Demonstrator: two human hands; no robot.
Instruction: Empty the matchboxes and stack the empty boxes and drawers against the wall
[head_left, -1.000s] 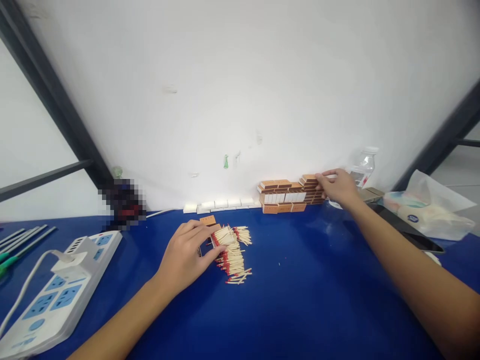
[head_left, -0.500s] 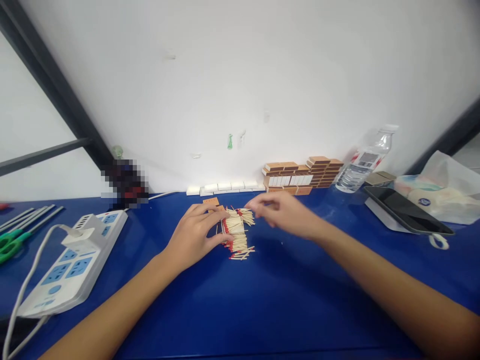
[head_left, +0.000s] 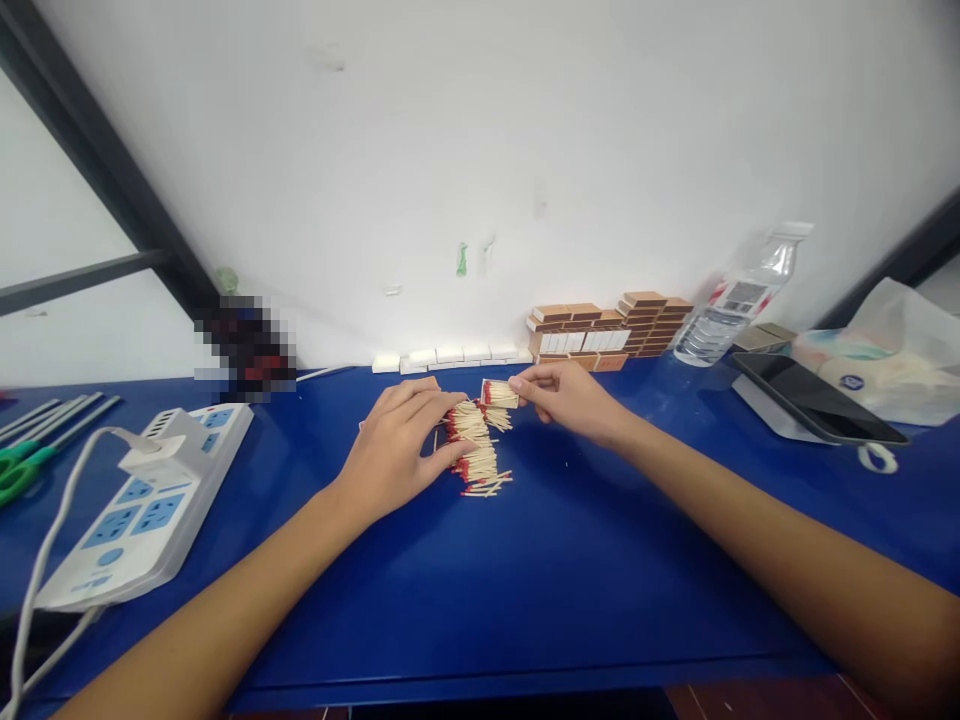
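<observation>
Blue table (head_left: 600,580) beneath. Left hand (head_left: 401,440), thumb spread from fingers, beside the loose match pile (head_left: 475,455). Right hand (head_left: 568,400) pinching one end of a small tray (head_left: 483,392) of matches (head_left: 502,394) at the pile's far edge; light squeeze, tray kept level, should stop matches sliding out

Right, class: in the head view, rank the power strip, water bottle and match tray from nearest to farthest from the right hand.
1. Match tray: pinched in the right hand.
2. Water bottle: right, by the wall.
3. Power strip: far left.
</observation>
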